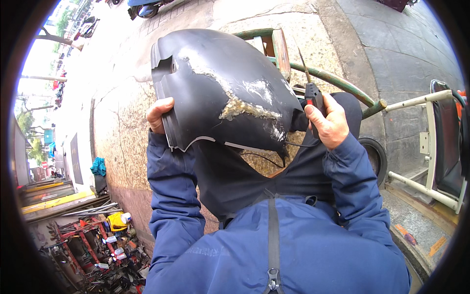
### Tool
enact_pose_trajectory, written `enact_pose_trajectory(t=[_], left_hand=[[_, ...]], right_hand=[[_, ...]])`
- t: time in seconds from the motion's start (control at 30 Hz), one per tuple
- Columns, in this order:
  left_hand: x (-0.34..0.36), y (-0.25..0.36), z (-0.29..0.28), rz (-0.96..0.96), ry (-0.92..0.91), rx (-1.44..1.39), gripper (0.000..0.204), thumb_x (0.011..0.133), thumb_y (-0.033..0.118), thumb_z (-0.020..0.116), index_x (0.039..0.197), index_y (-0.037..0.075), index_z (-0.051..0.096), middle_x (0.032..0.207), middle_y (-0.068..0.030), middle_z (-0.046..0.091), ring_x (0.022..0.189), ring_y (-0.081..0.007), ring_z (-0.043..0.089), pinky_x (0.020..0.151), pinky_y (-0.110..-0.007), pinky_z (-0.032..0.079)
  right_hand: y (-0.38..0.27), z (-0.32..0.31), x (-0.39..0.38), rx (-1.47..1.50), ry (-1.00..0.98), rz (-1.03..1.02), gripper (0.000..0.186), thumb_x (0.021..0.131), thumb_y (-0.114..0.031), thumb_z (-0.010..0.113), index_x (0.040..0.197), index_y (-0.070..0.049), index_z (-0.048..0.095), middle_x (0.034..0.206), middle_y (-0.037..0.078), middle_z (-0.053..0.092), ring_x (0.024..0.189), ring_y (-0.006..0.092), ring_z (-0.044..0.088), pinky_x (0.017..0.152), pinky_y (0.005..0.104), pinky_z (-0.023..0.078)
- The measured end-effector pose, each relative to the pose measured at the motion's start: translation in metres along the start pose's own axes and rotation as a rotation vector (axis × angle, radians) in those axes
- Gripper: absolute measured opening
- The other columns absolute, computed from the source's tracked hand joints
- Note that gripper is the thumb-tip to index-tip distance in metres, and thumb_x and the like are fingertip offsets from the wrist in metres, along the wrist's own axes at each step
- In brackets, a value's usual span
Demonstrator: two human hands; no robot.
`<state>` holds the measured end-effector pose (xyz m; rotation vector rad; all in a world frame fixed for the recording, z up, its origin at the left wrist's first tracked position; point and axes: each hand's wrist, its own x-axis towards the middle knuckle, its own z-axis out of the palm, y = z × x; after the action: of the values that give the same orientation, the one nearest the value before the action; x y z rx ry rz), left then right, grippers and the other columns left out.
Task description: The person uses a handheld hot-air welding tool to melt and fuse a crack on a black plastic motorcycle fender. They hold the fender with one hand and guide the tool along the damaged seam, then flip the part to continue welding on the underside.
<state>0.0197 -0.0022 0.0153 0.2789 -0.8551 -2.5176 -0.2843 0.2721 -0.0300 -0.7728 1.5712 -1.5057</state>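
Note:
A large curved black plastic body panel (196, 112) lies across my lap, propped up in front of me. A rough, yellowish-white seam (245, 109) runs over its middle, with pale scuffed patches beside it. My left hand (159, 115) grips the panel's left edge, thumb on top and fingers behind. In my right hand (331, 121) is a hot iron (314, 96) with a black handle, a red switch and a long thin tip. The tip points up and away, clear of the panel. A black cord (264, 156) loops below, between my legs.
Beyond the panel stands a green-and-brown wooden frame (281, 51). A cream metal chair frame (431, 142) with a dark pad stands to the right, near a black tyre (374, 159). Jumbled tools and parts (93, 245) lie lower left. A blue vehicle (145, 9) is far ahead.

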Motion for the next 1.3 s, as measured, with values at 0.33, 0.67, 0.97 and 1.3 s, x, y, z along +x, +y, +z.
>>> enact_pose_trajectory(t=[0.33, 0.67, 0.97, 1.3], left_hand=[[-0.010, 0.012, -0.016, 0.106, 0.027, 0.034, 0.064, 0.089, 0.023, 0.055, 0.141, -0.011, 0.041, 0.130, -0.0304, 0.058, 0.115, -0.0400, 0.063, 0.101, -0.052, 0.052], [-0.014, 0.016, -0.003, 0.133, 0.150, 0.165, 0.054, 0.088, 0.016, 0.057, 0.136, -0.009, 0.049, 0.120, -0.0258, 0.065, 0.106, -0.0346, 0.067, 0.094, -0.046, 0.056], [-0.010, 0.018, 0.005, 0.134, 0.157, 0.069, 0.052, 0.090, 0.014, 0.054, 0.136, -0.010, 0.048, 0.124, -0.0262, 0.063, 0.110, -0.0357, 0.066, 0.097, -0.046, 0.055], [-0.012, 0.020, 0.006, 0.242, 0.334, 0.105, 0.043, 0.090, 0.010, 0.056, 0.129, -0.008, 0.053, 0.118, -0.0221, 0.065, 0.106, -0.0329, 0.066, 0.096, -0.046, 0.055]], right_hand=[[-0.013, 0.007, -0.012, -0.400, -0.185, -0.098, 0.033, 0.091, -0.019, 0.076, 0.112, 0.001, 0.062, 0.086, 0.007, 0.063, 0.077, 0.0149, 0.055, 0.075, 0.0306, 0.048], [-0.031, 0.020, -0.015, -0.438, -0.259, -0.008, 0.031, 0.091, -0.020, 0.076, 0.110, 0.000, 0.062, 0.081, 0.013, 0.065, 0.073, 0.0189, 0.060, 0.072, 0.0329, 0.051], [-0.024, 0.009, -0.011, -0.311, -0.134, -0.013, 0.037, 0.090, -0.022, 0.075, 0.116, 0.001, 0.063, 0.095, 0.016, 0.069, 0.085, 0.0203, 0.064, 0.081, 0.0342, 0.052], [-0.008, 0.005, -0.010, -0.200, -0.089, 0.045, 0.031, 0.094, -0.018, 0.069, 0.117, 0.002, 0.062, 0.079, 0.007, 0.064, 0.066, 0.0152, 0.056, 0.064, 0.0315, 0.049]])
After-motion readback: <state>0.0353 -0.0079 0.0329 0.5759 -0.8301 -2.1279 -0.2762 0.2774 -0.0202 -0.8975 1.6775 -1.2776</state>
